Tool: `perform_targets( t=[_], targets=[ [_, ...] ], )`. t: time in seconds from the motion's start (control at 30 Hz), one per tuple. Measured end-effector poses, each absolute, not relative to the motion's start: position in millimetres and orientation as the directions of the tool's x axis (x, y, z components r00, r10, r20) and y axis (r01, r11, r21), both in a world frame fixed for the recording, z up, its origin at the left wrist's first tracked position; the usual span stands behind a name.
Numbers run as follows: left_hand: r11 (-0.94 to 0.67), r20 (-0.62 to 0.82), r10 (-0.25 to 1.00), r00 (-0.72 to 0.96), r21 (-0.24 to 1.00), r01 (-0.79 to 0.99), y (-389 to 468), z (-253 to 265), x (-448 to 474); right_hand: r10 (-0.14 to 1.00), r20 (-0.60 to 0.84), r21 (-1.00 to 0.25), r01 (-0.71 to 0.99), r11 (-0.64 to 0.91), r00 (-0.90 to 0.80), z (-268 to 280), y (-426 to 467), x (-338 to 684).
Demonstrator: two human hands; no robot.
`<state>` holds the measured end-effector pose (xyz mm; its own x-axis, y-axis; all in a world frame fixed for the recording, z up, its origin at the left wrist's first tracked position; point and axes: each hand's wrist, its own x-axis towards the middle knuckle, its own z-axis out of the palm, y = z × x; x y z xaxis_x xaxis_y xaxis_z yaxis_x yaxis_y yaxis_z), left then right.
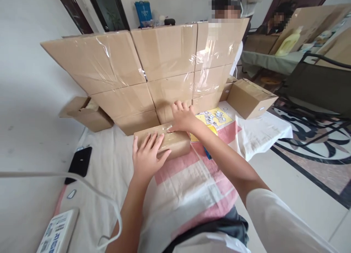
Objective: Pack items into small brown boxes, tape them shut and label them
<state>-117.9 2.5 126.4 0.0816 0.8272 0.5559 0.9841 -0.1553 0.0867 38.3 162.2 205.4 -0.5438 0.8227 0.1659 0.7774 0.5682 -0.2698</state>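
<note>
Cardboard stack (pixel 167 55) stood at twelve o'clock on my remote feed, taped box (pixel 177 143) at its six. Left hand (pixel 147 154) lay spread on the box's eight o'clock; right hand (pixel 184 117) on its two, fingers loosely bent, unclenched.

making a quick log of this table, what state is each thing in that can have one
left hand: fingers spread on the box
right hand: open, thumb on the box
box: looks shut, lying under the hands
left carton: open, flap out
right carton: top looks shut
carton wall: upright, shiny tape
black device: lying flat
yellow bottle: upright
</note>
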Motion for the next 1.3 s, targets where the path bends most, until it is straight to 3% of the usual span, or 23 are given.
perform_targets(
  t=[0.07,0.23,0.3,0.4,0.53,0.67,0.73,0.83,0.9,0.93,1.1,1.3],
  targets=[
    [-0.158,0.578,0.810,0.097,0.057,0.986,5,128,-117,0.832,0.166,-0.341,0.761,0.552,-0.530,205,165,46],
    [-0.289,0.578,0.784,0.226,0.019,0.957,13,134,-113,0.816,0.072,-0.817,0.436,0.378,-0.574,176,146,86],
    [-0.362,0.574,0.768,0.284,0.025,0.932,13,134,-113,0.747,0.068,-0.866,0.332,0.373,-0.662,163,135,105],
    [-0.432,0.601,0.729,0.328,0.032,0.901,8,134,-115,0.625,0.091,-0.804,0.313,0.506,-0.776,153,122,124],
    [-0.440,0.605,0.728,0.322,0.052,0.897,4,142,-116,0.566,0.187,-0.732,0.270,0.625,-0.803,146,106,123],
    [-0.398,0.433,0.833,0.343,0.039,0.917,12,150,-114,0.527,0.293,-0.704,0.193,0.683,-0.798,139,98,126],
    [-0.394,0.367,0.863,0.349,0.053,0.918,17,148,-115,0.602,0.350,-0.706,0.220,0.673,-0.718,137,112,147],
    [-0.384,0.365,0.871,0.328,0.089,0.919,23,143,-119,0.850,0.405,-0.730,0.441,0.522,-0.336,132,168,200],
    [-0.381,0.376,0.868,0.323,0.089,0.920,24,138,-121,0.955,0.289,-0.666,0.702,0.251,-0.066,123,217,237],
    [-0.380,0.379,0.866,0.325,0.081,0.921,23,136,-122,0.970,0.244,-0.641,0.751,0.159,0.003,117,241,253],
    [-0.365,0.387,0.862,0.328,0.026,0.931,23,133,-122,0.989,0.122,-0.587,0.810,0.006,0.081,86,315,279],
    [-0.359,0.391,0.858,0.334,-0.008,0.933,21,135,-122,0.982,0.170,-0.658,0.751,0.051,0.082,81,333,271]
  ],
)
